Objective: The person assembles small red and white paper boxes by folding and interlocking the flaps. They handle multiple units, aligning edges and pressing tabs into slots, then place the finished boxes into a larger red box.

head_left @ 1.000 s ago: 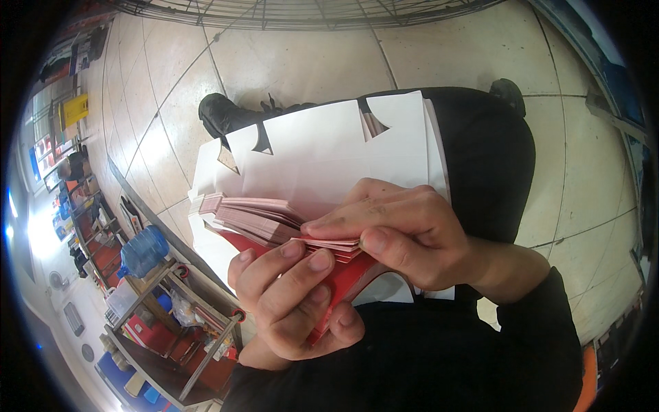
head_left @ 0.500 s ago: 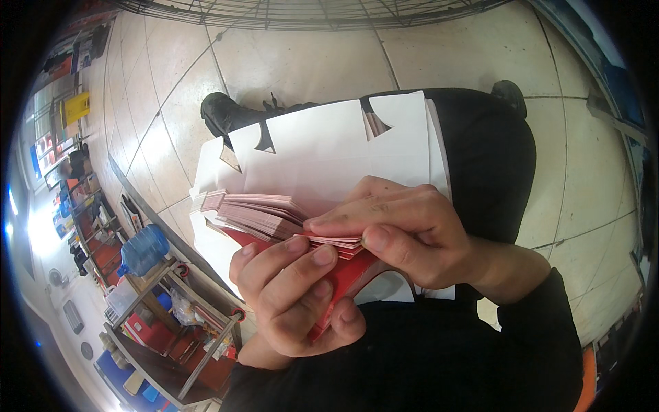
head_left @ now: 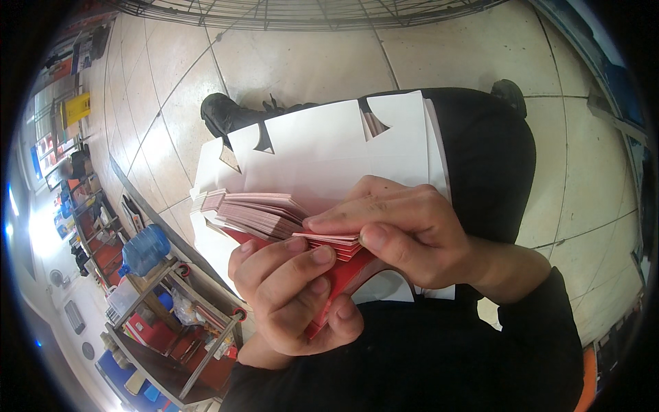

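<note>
A fanned stack of folded card pieces (head_left: 257,218), with pale pinkish edges and red faces, lies over my lap. My left hand (head_left: 292,295) is closed round the near part of the stack, its fingertips pressing the layered edges from the left. Against the same edges, my right hand (head_left: 415,237) pinches the top layers between thumb and fingers. Below the hands shows a glossy red card face (head_left: 342,278) with a curved edge. Underneath lie large white card sheets (head_left: 309,151) with notches cut in their far edge. My right palm hides part of the stack.
Across the far side stands a wire frame (head_left: 309,17) on the tiled floor (head_left: 309,65). At left, a wooden rack (head_left: 154,343) holds a blue water jug (head_left: 145,250) and boxes. My black shoe (head_left: 218,117) rests beyond the sheets.
Both hands keep nearly the same place and grip. The left hand has shifted very slightly up and left, and the right thumb has moved slightly along the card edges.
</note>
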`<state>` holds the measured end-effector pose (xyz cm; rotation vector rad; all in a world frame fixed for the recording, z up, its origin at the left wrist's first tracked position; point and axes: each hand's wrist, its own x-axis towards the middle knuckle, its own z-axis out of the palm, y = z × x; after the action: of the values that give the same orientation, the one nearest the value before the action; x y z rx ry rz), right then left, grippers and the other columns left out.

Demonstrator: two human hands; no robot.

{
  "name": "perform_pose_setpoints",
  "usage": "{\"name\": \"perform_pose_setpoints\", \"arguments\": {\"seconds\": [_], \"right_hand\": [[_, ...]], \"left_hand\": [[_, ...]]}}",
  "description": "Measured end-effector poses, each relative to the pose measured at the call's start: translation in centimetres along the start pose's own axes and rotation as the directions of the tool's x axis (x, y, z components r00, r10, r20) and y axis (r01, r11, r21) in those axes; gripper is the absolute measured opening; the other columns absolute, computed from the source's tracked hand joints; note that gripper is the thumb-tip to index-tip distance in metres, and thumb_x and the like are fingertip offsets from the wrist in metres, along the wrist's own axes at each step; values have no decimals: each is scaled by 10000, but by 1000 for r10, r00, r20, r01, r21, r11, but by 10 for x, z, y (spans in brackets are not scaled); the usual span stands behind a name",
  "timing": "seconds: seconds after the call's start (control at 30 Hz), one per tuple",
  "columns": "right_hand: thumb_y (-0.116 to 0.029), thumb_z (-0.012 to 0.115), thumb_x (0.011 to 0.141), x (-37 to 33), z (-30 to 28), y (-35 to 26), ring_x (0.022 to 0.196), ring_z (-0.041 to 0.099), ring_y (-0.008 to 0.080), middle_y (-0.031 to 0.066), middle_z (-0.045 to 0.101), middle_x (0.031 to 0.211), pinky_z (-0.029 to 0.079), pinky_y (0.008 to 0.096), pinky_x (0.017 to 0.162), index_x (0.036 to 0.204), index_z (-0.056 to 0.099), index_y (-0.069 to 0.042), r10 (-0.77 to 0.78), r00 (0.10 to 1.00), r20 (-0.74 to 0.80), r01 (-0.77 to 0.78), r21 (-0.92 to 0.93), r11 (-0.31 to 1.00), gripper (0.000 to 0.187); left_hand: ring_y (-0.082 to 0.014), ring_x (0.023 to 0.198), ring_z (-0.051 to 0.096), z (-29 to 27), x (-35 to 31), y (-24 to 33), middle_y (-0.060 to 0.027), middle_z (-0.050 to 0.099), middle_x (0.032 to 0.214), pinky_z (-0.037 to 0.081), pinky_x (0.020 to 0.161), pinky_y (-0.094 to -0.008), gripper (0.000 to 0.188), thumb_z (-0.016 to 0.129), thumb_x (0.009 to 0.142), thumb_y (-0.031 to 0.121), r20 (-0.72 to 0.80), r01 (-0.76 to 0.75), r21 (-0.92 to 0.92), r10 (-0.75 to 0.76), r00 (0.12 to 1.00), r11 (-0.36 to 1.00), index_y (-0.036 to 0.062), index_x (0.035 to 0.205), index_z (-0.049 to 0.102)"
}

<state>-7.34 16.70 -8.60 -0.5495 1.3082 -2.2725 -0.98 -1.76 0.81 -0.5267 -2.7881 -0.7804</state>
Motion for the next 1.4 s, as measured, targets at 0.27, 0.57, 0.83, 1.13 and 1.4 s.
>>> {"name": "perform_pose_setpoints", "arguments": {"seconds": [0.27, 0.57, 0.83, 1.13, 1.4], "right_hand": [[-142, 532, 1059, -1, -1, 0, 1010, 703, 232, 187, 783, 1219, 546, 367, 927, 1309, 734, 43, -5, 1000, 0, 5, -2, 1000, 371], [-145, 521, 1068, 0, 1, -1, 969, 697, 227, 185, 790, 1172, 550, 369, 905, 1306, 735, 45, -20, 1000, -22, 20, -2, 1000, 372], [-189, 569, 1100, -1, 4, 6, 967, 725, 237, 187, 779, 1087, 598, 351, 823, 1281, 763, -12, -52, 995, -85, 55, 33, 998, 320], [-169, 465, 1106, -1, -3, -7, 959, 664, 192, 167, 766, 1081, 511, 337, 906, 1319, 716, 68, 121, 992, -26, -121, 4, 993, 406], [-180, 458, 1121, -1, 2, -5, 932, 639, 164, 126, 737, 1067, 494, 314, 887, 1377, 688, 43, 123, 990, -70, -122, 18, 992, 411]], "left_hand": [[-298, 1115, 642, 2, -2, 2, -88, 711, 1200, 387, 1022, -484, 244, 746, 836, 207, 1, 9, 0, -9, 1000, 1000, 123, 951, 548], [-301, 1132, 646, 2, -3, 1, -82, 715, 1199, 385, 1053, -490, 249, 748, 839, 216, -1, 14, 6, -14, 1000, 1000, 123, 955, 549], [-302, 1129, 663, 4, -4, 1, -65, 722, 1179, 387, 1063, -500, 265, 760, 833, 223, -7, 20, 21, -20, 1000, 1000, 132, 970, 552], [-270, 1067, 683, 2, -4, 3, -59, 712, 1075, 356, 1076, -488, 298, 772, 834, 220, -4, 15, 26, -15, 1000, 1000, 134, 1001, 540], [-247, 933, 637, -5, 10, 10, -106, 696, 1056, 381, 917, -439, 269, 706, 911, 207, 101, 22, 111, -33, 994, 994, 101, 1066, 513]]}}
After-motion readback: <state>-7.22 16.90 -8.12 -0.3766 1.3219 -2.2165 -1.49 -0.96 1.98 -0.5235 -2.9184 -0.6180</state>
